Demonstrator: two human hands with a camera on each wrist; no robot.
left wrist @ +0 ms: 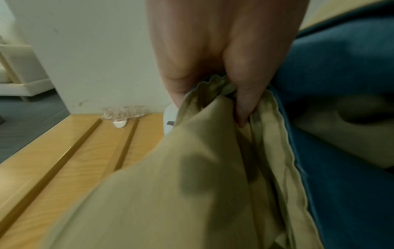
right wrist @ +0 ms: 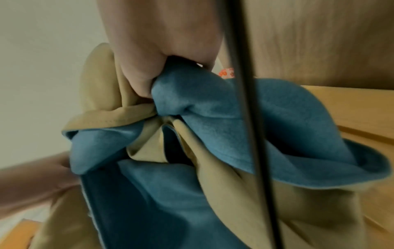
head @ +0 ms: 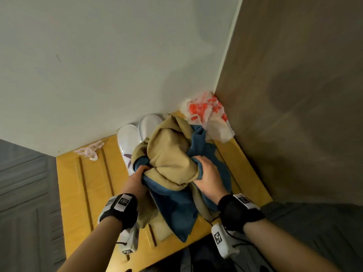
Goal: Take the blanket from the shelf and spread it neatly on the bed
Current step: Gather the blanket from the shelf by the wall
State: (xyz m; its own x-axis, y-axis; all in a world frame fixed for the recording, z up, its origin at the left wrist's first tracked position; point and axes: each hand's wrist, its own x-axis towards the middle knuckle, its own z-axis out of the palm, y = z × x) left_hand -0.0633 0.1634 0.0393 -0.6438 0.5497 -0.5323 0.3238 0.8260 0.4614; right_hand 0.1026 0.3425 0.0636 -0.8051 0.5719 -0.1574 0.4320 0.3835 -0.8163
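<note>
blanket (head: 172,154) bunched on shelf (head: 82,183), gripped between left hand (head: 137,178) and right hand (head: 209,176).

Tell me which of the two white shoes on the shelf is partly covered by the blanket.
The left shoe, with the dark mark: the blanket overlaps its near end. The other shoe, nearer the corner, shows only its toe.

Pale wall (head: 98,65), brown wood panel (head: 294,95), grey floor (head: 23,193)
</note>
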